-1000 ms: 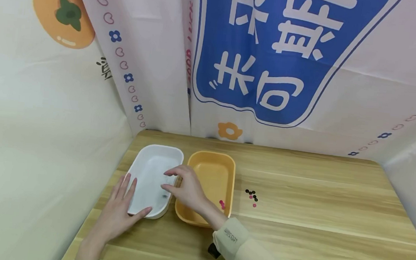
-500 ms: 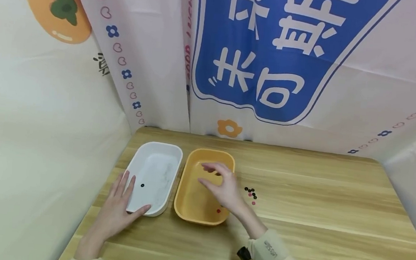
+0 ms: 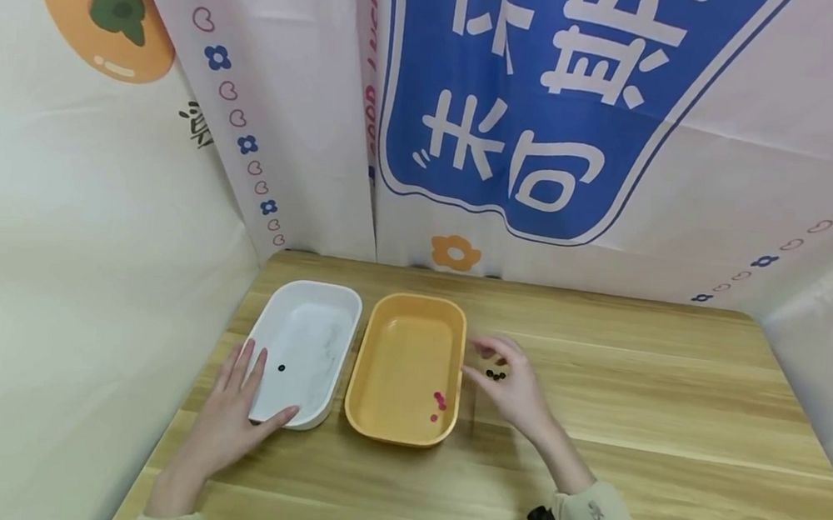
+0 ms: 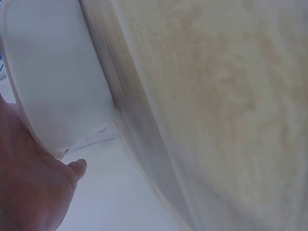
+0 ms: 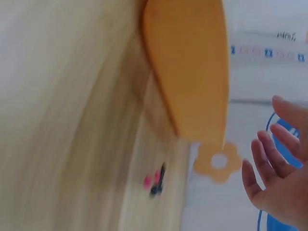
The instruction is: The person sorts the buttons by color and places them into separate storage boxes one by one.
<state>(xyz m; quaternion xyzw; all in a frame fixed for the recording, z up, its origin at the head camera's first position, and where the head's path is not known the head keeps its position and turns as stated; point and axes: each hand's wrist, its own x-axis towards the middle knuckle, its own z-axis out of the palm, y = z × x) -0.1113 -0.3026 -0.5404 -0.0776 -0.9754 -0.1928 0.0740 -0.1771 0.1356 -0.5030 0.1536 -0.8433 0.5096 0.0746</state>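
Observation:
My left hand (image 3: 223, 421) rests on the white tray (image 3: 310, 426) with spread fingers over its left rim and the thumb at the near edge. One small black round piece (image 3: 281, 368), seemingly ring-shaped, lies inside. Beside it stands a yellow tray (image 3: 397, 441) holding several pink round pieces (image 3: 440, 400). My right hand (image 3: 520, 395) hovers just right of the yellow tray, thumb and fingers apart, holding nothing. Close by on the table are black pieces (image 3: 496, 376), partly hidden by that hand. The right wrist view also shows pink pieces (image 5: 147, 181) among them, blurred.
The wooden table (image 3: 638, 382) reaches far to the right of the trays. A printed cloth (image 3: 466, 139) hangs behind it, and a pale cloth (image 3: 85, 262) closes off the left side.
My right hand has moved right, from above the white tray across the yellow one to the loose pieces. A black piece now shows in the white tray. The left hand stays on the rim.

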